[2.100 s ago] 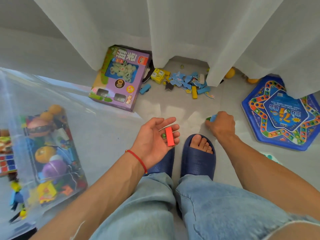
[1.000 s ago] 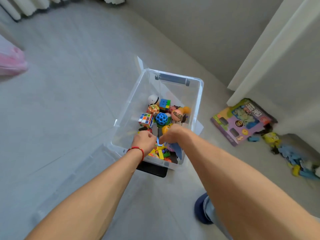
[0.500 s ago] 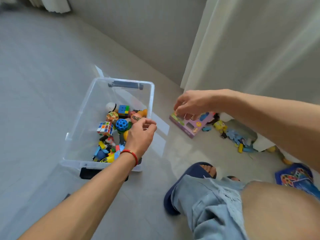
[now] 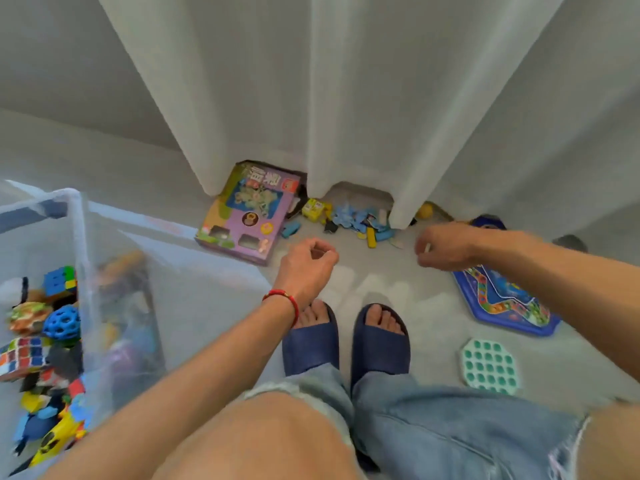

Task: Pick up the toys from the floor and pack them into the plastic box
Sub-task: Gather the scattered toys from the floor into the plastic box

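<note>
- Clear plastic box [image 4: 78, 237] sits at the left, part-filled with toys.
- Purple game box [image 4: 247, 216] lies flat by the curtain [image 4: 346, 98], long axis running away from us; its lettering is illegible.
- Left hand [image 4: 306, 268] and right hand [image 4: 446, 249] both hover loosely curled, holding nothing.

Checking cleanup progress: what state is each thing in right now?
Plastic box: lidless, partly filled with toys.
Purple box: flat on floor, part under curtain.
Small pieces: scattered by curtain.
Blue board: on floor.
Green pop toy: on floor.
Left hand: loosely curled, empty.
Right hand: loosely curled, apparently empty.
</note>
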Demonstrator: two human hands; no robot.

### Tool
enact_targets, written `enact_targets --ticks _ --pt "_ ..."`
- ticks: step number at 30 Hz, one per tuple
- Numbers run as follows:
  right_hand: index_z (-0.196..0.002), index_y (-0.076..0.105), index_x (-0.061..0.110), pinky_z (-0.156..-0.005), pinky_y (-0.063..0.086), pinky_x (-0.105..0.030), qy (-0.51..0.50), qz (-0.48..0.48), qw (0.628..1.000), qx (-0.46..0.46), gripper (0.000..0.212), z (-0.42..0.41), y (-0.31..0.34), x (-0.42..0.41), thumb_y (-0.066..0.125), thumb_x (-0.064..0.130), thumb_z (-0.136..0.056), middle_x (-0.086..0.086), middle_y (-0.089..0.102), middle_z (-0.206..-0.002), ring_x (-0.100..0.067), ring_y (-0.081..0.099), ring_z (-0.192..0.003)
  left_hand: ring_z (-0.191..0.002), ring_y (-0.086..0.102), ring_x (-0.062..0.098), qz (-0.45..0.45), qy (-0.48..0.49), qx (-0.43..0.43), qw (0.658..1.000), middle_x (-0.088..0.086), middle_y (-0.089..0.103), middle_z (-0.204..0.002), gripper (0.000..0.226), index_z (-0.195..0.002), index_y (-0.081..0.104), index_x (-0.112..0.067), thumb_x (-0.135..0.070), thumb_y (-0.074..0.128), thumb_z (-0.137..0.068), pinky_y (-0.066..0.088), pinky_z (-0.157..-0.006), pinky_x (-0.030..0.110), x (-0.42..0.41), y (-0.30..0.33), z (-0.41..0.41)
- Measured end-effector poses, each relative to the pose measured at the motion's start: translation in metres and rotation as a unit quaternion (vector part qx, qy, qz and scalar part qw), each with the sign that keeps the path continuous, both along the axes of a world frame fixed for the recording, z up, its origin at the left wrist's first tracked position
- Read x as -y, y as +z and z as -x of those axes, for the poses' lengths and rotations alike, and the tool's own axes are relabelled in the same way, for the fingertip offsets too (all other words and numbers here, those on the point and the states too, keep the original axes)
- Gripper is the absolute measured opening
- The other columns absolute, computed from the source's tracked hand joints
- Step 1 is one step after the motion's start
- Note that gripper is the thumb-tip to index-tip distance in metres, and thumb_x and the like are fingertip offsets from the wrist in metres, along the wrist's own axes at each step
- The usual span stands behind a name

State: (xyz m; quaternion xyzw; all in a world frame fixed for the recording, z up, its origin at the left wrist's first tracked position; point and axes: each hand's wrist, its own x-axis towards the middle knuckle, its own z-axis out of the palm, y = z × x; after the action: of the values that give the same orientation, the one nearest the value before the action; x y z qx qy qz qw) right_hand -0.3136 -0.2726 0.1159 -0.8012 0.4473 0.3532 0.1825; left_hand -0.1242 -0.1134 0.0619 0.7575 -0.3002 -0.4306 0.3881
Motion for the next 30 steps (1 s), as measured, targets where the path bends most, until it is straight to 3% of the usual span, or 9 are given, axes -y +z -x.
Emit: enact_targets --ticks 4,10,14,16,20,22,26,28,30 --pt "-0.141 0.047 0.006 -0.103 0.043 -0.037 -0.078 0.018 0.997 0.015 0.052 0.027 -0.078 0.013 0.051 0.035 -0.098 -0.018 0.049 -0.143 -0.034 0.049 -0.129 -0.099 0.062 0.012 -0.029 -0.096 0.034 0.994 -0.010 0.066 -0.105 0.018 -0.102 0.067 -0.029 -0.025 0.061 -0.086 0.051 -0.082 0.028 0.049 -0.042 0.019" --pt "-0.142 0.035 0.000 -0.109 0.037 -0.045 -0.291 0.133 0.942 0.102 0.062 0.066 -0.157 0.067 0.060 0.020 -0.090 -0.024 0.036 -0.143 -0.043 0.038 -0.133 -0.126 0.047 0.010 -0.007 -0.268 0.052 0.962 -0.009 0.051 -0.138 0.043 -0.131 0.058 -0.033 -0.020 0.061 -0.089 0.033 -0.095 0.018 0.131 -0.079 0.044" --pt "-0.157 0.016 0.018 -0.109 0.032 -0.055 -0.357 0.219 0.895 0.156 0.085 0.079 -0.188 0.101 0.061 0.020 -0.085 -0.016 0.016 -0.161 -0.039 0.019 -0.145 -0.143 0.020 0.004 0.063 -0.340 0.081 0.935 -0.009 0.013 -0.163 0.074 -0.151 0.032 -0.037 -0.013 0.060 -0.087 0.020 -0.103 0.009 0.165 -0.100 0.064" --pt "-0.155 0.020 0.023 -0.102 0.038 -0.055 -0.347 0.258 0.884 0.178 0.083 0.081 -0.202 0.112 0.061 0.020 -0.084 -0.015 0.025 -0.155 -0.040 0.028 -0.139 -0.141 0.014 0.000 0.084 -0.351 0.092 0.928 -0.012 -0.002 -0.164 0.084 -0.154 0.021 -0.040 -0.010 0.062 -0.087 0.020 -0.099 0.004 0.180 -0.109 0.065" --pt "-0.131 0.046 0.016 -0.092 0.041 -0.050 -0.349 0.291 0.860 0.231 0.052 0.077 -0.223 0.123 0.062 0.020 -0.082 -0.013 0.045 -0.137 -0.039 0.043 -0.124 -0.130 0.023 -0.005 0.084 -0.329 0.100 0.935 -0.008 -0.013 -0.164 0.095 -0.156 0.008 -0.039 -0.004 0.061 -0.084 0.022 -0.086 -0.008 0.202 -0.115 0.063" --pt "-0.125 0.049 0.018 -0.096 0.037 -0.051 -0.339 0.299 0.869 0.204 0.044 0.070 -0.228 0.127 0.062 0.025 -0.084 -0.009 0.046 -0.137 -0.036 0.042 -0.126 -0.124 0.027 -0.006 0.080 -0.320 0.104 0.938 -0.009 -0.016 -0.163 0.098 -0.155 0.004 -0.042 -0.004 0.060 -0.085 0.032 -0.089 0.002 0.207 -0.116 0.063" --pt "-0.132 0.051 0.017 -0.104 0.030 -0.054 -0.315 0.290 0.887 0.174 0.040 0.064 -0.240 0.139 0.058 0.022 -0.092 -0.013 0.045 -0.139 -0.037 0.042 -0.127 -0.123 0.035 0.001 0.087 -0.316 0.110 0.938 -0.010 -0.015 -0.162 0.102 -0.153 0.001 -0.049 -0.004 0.060 -0.084 0.050 -0.094 0.030 0.212 -0.118 0.057" --pt "-0.130 0.054 0.008 -0.102 0.036 -0.050 -0.291 0.290 0.888 0.208 0.037 0.064 -0.246 0.143 0.056 0.016 -0.094 -0.019 0.048 -0.137 -0.040 0.043 -0.124 -0.141 0.028 0.013 0.092 -0.309 0.112 0.940 -0.010 -0.014 -0.162 0.101 -0.152 0.001 -0.050 -0.005 0.060 -0.084 0.049 -0.100 0.035 0.215 -0.123 0.053" --pt "-0.120 0.060 0.000 -0.099 0.040 -0.048 -0.285 0.304 0.877 0.240 0.029 0.065 -0.250 0.141 0.056 0.011 -0.093 -0.024 0.053 -0.128 -0.043 0.047 -0.117 -0.141 0.032 0.022 0.085 -0.300 0.117 0.943 -0.008 -0.011 -0.163 0.099 -0.152 0.003 -0.050 -0.007 0.061 -0.084 0.047 -0.101 0.034 0.215 -0.128 0.051"
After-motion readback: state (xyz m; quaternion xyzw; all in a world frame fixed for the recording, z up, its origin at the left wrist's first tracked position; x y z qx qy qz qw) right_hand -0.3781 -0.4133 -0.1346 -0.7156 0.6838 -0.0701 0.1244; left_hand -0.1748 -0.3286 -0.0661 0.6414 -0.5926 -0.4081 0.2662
